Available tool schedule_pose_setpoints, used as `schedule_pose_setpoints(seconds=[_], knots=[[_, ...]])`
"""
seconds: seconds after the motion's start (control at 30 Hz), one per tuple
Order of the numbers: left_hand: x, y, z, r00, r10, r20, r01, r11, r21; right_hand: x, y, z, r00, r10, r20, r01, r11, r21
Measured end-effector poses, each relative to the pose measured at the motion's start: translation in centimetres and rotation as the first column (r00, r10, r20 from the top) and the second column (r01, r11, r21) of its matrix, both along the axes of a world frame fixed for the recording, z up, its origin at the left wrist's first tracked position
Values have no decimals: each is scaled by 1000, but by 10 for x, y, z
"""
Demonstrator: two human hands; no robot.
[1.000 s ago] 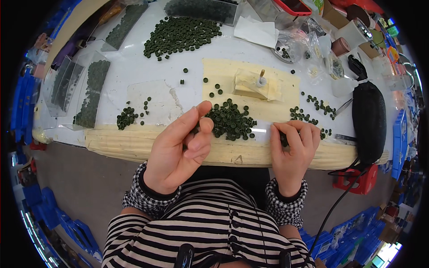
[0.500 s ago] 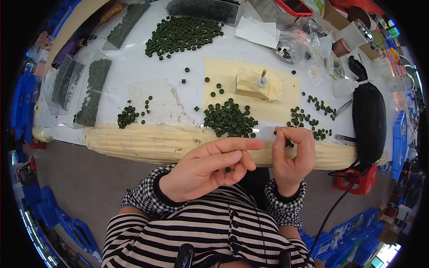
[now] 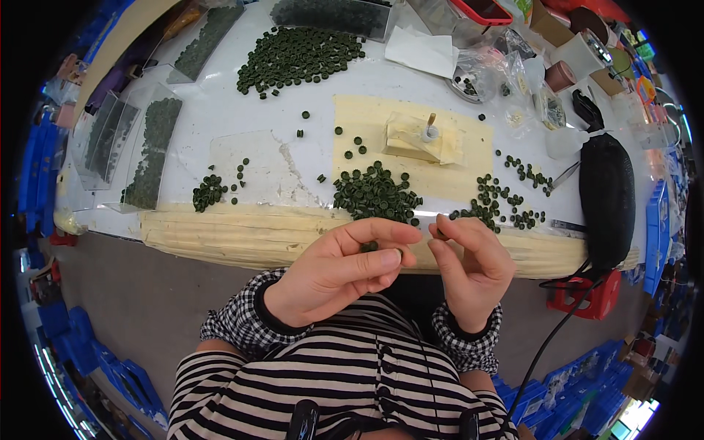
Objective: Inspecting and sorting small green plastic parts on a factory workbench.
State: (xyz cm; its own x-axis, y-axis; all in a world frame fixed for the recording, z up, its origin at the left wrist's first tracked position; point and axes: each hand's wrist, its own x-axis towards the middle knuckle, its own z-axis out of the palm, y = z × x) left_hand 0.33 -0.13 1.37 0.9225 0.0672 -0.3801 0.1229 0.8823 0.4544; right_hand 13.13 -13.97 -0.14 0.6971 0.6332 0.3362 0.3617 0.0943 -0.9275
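My left hand (image 3: 334, 271) is half curled in front of the table edge, with small dark green round pieces (image 3: 369, 247) showing inside its bent fingers. Close beside it, my right hand (image 3: 475, 270) pinches one small dark round piece (image 3: 440, 234) between thumb and index finger. The two hands' fingertips are nearly level, a narrow gap apart. Just beyond them lies a heap of the same ridged green pieces (image 3: 376, 193). A looser scatter of such pieces (image 3: 490, 192) spreads to the right, and a small cluster (image 3: 210, 192) sits at the left.
A taped block with an upright pin (image 3: 416, 139) stands on yellow paper. Farther back is a big pile of green pieces (image 3: 297, 60). Clear bins (image 3: 152, 150) line the left. At the right are a black cloth-covered object (image 3: 606, 198), plastic bags (image 3: 517, 88) and a red-cased phone (image 3: 484, 10).
My right hand has tipped leftward, bringing its pinched piece toward my left hand. The left index finger has lifted, and green pieces now show between the left fingers.
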Motion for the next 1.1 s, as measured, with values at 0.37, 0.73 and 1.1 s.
schedule_pose_setpoints(seconds=[0.37, 0.73, 1.1], knots=[[-2, 4, -10, 991, 44, 130, -43, 999, -15, -6, -4, 5, 735, 233, -636, -88, 964, 251], [-1, 4, -9, 995, 52, 86, -57, 996, 62, -10, 3, 4, 899, 200, -390, -138, 974, 181], [-3, -1, -17, 992, 73, 100, -85, 988, 126, -13, 10, 8, 968, 13, 251, -27, 998, 53]])
